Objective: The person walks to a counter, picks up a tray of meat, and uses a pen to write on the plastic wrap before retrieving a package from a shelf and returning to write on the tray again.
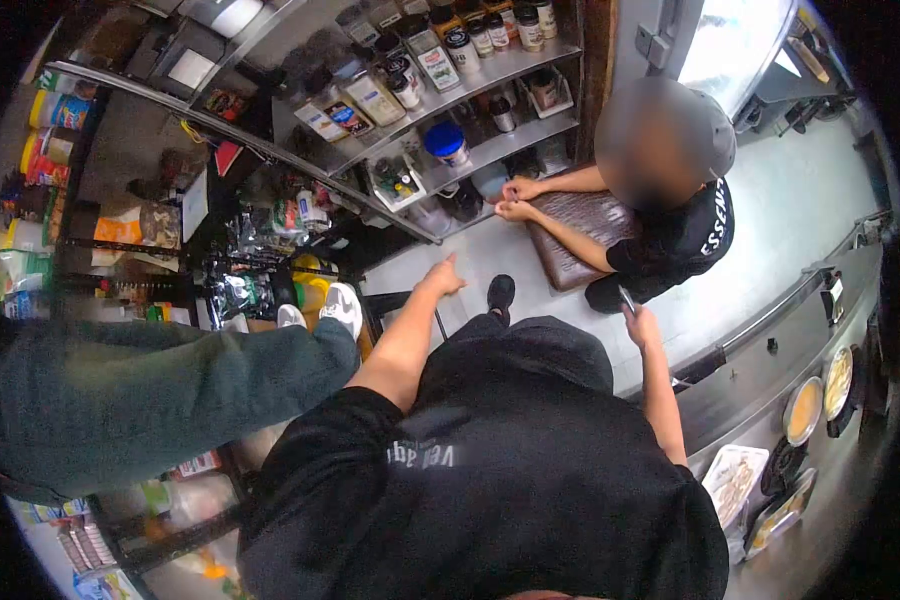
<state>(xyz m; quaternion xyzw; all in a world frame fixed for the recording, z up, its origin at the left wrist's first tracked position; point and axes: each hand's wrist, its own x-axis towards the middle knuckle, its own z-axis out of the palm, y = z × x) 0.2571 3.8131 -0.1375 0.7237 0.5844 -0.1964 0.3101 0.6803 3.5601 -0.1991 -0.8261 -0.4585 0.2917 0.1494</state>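
Observation:
My left hand [446, 276] reaches out over the pale floor [480, 240] with its fingers stretched and nothing in them. A finger points toward the foot of the spice shelf. On the other side, my right hand [642, 326] is closed on a slim grey object [626, 302] that sticks up past the fingers; its kind does not show. Beyond it, a person in a dark shirt and grey cap [712, 130] leans over a brown padded seat [580, 235]. That person's hands [518, 198] are held close together near the shelf.
A metal shelf [515, 75] holds several spice jars, with a blue-lidded tub [446, 143] below. Another person's leg [170, 385] stretches in from the left, past packed racks. At right, a steel counter [760, 375] carries a white tray [736, 480] and bowls of food [802, 410].

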